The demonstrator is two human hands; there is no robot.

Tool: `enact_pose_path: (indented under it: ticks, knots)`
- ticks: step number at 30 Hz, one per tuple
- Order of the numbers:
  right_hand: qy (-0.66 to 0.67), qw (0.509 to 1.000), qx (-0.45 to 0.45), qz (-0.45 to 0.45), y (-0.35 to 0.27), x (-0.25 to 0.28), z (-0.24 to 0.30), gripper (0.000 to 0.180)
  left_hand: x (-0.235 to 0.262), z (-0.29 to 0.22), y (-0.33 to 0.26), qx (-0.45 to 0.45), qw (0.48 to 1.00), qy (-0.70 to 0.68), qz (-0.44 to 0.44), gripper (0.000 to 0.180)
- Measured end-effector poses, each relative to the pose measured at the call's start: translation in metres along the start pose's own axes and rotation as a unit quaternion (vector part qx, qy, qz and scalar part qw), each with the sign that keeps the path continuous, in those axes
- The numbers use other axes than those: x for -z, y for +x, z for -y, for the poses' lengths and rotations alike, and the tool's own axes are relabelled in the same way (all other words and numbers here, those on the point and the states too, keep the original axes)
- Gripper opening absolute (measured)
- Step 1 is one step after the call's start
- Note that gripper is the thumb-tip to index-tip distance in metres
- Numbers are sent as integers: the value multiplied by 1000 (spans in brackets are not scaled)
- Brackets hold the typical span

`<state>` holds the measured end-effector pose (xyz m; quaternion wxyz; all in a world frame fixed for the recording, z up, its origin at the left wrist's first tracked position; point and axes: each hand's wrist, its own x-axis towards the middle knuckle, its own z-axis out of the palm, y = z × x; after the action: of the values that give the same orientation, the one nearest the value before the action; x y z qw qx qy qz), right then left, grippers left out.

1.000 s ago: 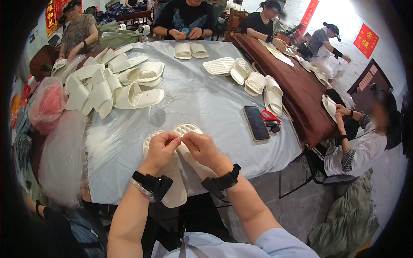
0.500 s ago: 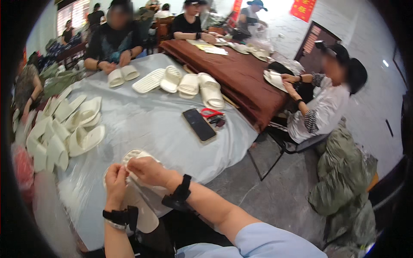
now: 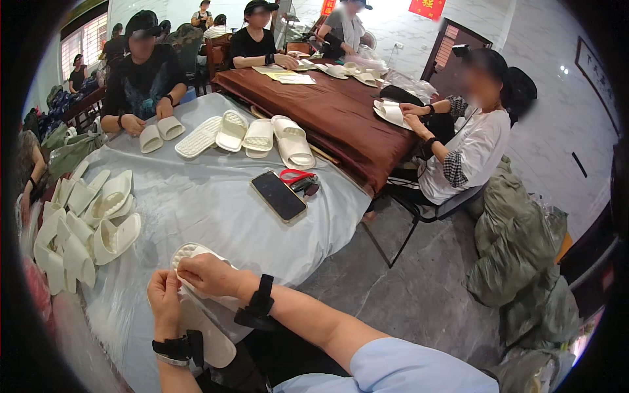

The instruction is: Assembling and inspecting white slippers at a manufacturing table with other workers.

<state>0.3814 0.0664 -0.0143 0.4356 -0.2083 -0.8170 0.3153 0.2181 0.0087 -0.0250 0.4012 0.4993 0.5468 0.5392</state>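
Observation:
Two cream slippers lie at the table's near edge, close to my body. One slipper (image 3: 186,251) shows its bumpy footbed beyond my right hand (image 3: 211,274), which covers much of it. The other slipper (image 3: 218,346) juts out toward me beside my left wrist, its smooth side showing. My left hand (image 3: 164,298) is closed, thumb and fingertips pinched together right beside the right hand's fingertips. My right hand is closed too, its fingers curled down over the far slipper. Whatever is between the fingertips is too small or hidden to make out.
A heap of cream slippers (image 3: 82,226) lies on the left of the plastic-covered table (image 3: 196,196). Beyond are a phone (image 3: 278,196), a red-strapped key bunch (image 3: 300,178) and a row of slippers (image 3: 255,136). Co-workers handle slippers around the brown-covered table (image 3: 327,111). Green sacks (image 3: 517,249) stand at right.
The view has shifted, so the whole scene sits a little further left and the far room shows more. My hands stay pinched close together over the same two slippers.

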Motion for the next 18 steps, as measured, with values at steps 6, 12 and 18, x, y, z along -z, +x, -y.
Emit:
enact_pose_path:
  ticks: [6, 12, 18]
  knots:
    - [7, 1000, -16, -12, 2, 1, 0, 9, 3, 3, 4, -2, 998, -62, -16, 19]
    - [10, 1000, -16, -7, 1, 2, 1, 10, 13, 16, 8, 12, 996, -82, -21, 18]
    - [13, 999, -32, 6, 1, 1, -4, 13, 10, 5, 2, 17, 996, -84, -10, 16]
